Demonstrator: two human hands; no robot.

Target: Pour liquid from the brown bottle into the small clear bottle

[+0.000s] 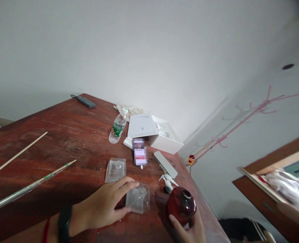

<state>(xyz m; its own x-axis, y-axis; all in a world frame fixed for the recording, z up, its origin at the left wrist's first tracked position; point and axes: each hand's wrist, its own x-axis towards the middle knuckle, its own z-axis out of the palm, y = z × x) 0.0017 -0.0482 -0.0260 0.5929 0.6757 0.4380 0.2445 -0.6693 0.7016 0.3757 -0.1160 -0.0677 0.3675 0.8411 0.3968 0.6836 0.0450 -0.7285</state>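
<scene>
My left hand (106, 206) lies on the red-brown wooden table (70, 135), fingers spread, its fingertips touching the left edge of a clear plastic blister pack (138, 198). A second clear pack (116, 169) lies just beyond it. My right hand (189, 229) cups a dark red round vase (181, 205) from below, near the table's right edge. A black band sits on my left wrist (64, 222).
Two long thin sticks (30, 187) lie at the left. Farther back stand a water bottle (118, 126), an open white box (154, 131), a grey flat device (165, 164), white small parts (167, 180) and a dark power bank (86, 101). Another person's hand (294, 211) shows at the far right.
</scene>
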